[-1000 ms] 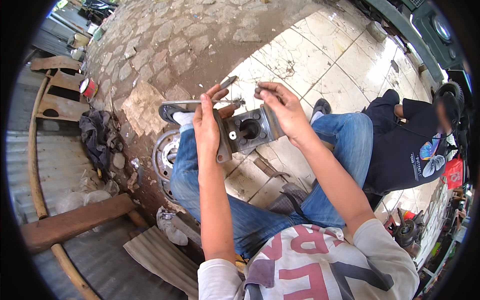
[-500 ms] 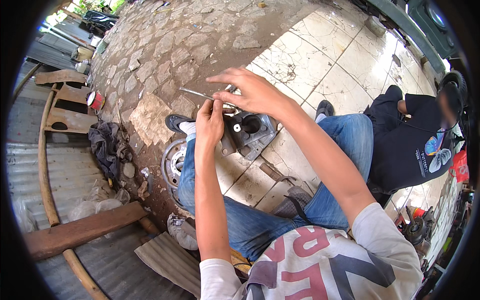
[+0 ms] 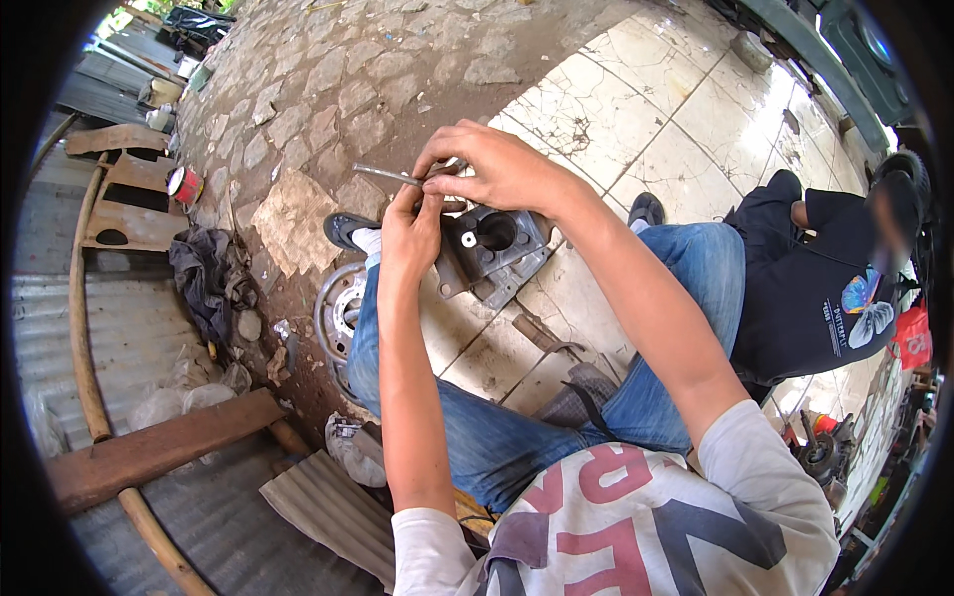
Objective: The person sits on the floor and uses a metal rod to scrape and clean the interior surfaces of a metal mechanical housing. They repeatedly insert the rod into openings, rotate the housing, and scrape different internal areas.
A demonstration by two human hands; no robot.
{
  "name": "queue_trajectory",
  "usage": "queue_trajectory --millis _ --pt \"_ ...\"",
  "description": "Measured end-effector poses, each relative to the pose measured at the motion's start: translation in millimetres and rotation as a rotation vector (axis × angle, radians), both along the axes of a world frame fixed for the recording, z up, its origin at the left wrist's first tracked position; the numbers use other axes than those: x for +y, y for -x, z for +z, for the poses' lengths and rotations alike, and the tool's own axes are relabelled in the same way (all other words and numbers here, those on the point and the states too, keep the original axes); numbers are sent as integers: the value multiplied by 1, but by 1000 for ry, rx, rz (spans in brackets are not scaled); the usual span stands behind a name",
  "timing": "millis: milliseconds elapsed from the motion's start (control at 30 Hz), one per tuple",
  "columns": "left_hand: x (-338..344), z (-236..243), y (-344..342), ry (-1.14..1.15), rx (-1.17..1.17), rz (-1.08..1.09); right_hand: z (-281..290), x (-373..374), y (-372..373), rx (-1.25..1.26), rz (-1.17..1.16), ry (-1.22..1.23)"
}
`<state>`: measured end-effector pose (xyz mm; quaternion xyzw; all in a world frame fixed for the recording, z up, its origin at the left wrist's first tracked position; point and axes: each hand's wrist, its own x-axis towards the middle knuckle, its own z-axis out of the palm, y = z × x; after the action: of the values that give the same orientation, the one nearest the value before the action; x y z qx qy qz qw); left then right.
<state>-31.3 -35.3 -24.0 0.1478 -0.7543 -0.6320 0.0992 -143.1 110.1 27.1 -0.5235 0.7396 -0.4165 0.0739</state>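
Left hand (image 3: 410, 236) pinches the thin rod (image 3: 382, 173), right hand (image 3: 494, 164) meets its near end, seemingly for steadiness, its grip unclear; metal housing (image 3: 505, 260) beside them, near the tiled floor's (image 3: 621, 109) left edge.

The slim, straight, silvery metal rod (image 3: 383, 174) is held at a slant: its free end points to upper left, and its other end disappears among the fingertips of the left hand (image 3: 409, 233) and the right hand (image 3: 502, 169), which meet there. Just below is the dark grey metal block with a wide round opening (image 3: 484, 263), which faces upward. Beside this opening there is one small white round spot with a dark centre. The block is tilted, its upper edge partly covered by the hands; what supports it, I cannot tell.
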Motion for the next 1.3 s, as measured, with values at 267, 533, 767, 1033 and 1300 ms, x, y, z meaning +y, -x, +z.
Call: queue_trajectory --millis 267,533,767,1033,1300 --pt "7 22 -8 93 -91 53 -1 -2 1 -8 7 56" --pt "45 10 -48 -578 89 332 3 6 -3 -357 -293 173" --pt "48 5 -50 -712 -123 243 -4 12 -4 -534 -223 346" --pt "55 11 -41 -401 -349 115 2 32 -6 -591 -263 613" --pt "40 -4 -46 -239 -246 167 22 35 -17 -508 -442 752"
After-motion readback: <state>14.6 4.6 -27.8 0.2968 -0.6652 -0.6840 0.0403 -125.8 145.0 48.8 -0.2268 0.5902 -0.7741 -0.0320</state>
